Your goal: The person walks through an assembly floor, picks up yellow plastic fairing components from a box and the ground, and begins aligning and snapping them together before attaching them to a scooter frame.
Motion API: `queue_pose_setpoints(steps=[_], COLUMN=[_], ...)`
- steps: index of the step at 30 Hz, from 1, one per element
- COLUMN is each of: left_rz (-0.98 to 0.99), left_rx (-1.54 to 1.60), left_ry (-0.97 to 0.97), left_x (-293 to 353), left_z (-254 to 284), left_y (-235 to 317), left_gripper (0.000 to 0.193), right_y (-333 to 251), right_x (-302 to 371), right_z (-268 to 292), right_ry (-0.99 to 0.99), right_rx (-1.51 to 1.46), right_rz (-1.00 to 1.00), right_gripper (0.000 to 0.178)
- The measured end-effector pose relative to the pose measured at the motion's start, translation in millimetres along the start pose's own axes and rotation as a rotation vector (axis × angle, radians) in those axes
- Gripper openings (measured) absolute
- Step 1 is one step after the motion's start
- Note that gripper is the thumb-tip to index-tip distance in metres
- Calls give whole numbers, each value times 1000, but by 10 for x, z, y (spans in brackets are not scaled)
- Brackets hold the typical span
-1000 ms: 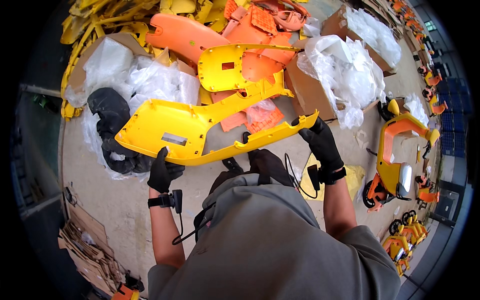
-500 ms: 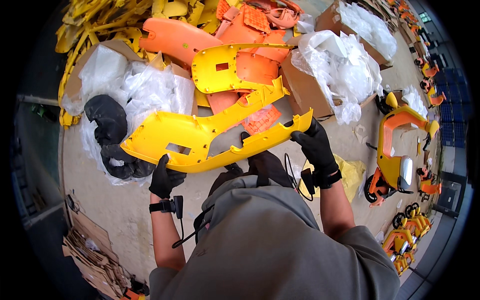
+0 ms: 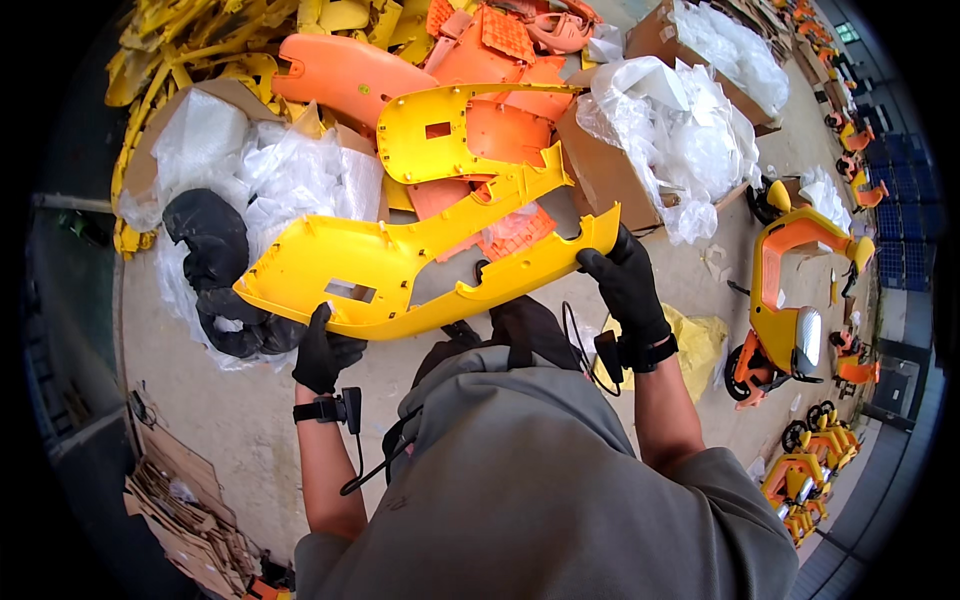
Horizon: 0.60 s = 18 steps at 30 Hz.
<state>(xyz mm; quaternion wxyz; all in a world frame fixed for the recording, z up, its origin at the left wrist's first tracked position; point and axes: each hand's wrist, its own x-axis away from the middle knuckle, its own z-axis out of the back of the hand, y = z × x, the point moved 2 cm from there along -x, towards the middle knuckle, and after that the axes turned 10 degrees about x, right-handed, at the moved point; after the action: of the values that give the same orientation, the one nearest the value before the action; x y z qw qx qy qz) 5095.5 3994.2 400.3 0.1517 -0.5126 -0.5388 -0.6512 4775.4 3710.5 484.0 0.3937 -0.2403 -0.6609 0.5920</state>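
Between my two gloved hands I hold a large yellow plastic scooter body panel [image 3: 385,270], with a rectangular cutout and two long arms reaching right. My left hand [image 3: 327,355], in a black glove, grips its lower edge near the cutout. Closed on the tip of the lower arm is my right hand [image 3: 628,285]. Beyond it, a second yellow panel [image 3: 425,145] with a small square hole lies on orange panels [image 3: 345,75]. The fingers under the held panel are partly hidden.
Cardboard boxes with clear plastic wrap [image 3: 680,140] stand right and left ahead. Black padded pieces [image 3: 208,235] lie at the left box. A yellow plastic sheet [image 3: 700,345] is on the floor, near a yellow-orange scooter [image 3: 785,300]. Flattened cardboard [image 3: 190,500] lies lower left, yellow parts [image 3: 190,50] far left.
The held panel and both hands have shifted very slightly left in the picture, along with the surroundings. My grip looks the same.
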Motion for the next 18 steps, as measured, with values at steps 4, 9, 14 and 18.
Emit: queue_pose_setpoints(steps=[4, 9, 14, 18], left_rz=[-10, -32, -38, -53], left_rx=[-1, 2, 3, 13], left_ry=[18, 13, -8, 4], left_x=[-9, -8, -8, -19], left_z=[10, 3, -12, 11], left_y=[-16, -44, -21, -11], left_gripper=[57, 57, 57, 56], right_y=[-41, -11, 124, 164], right_x=[-6, -42, -61, -56], right_z=[-23, -22, 34, 40], right_ry=[16, 15, 56, 25], right_rx=[14, -1, -34, -69], right_rz=[2, 7, 0, -5], right_gripper=[36, 39, 44, 46])
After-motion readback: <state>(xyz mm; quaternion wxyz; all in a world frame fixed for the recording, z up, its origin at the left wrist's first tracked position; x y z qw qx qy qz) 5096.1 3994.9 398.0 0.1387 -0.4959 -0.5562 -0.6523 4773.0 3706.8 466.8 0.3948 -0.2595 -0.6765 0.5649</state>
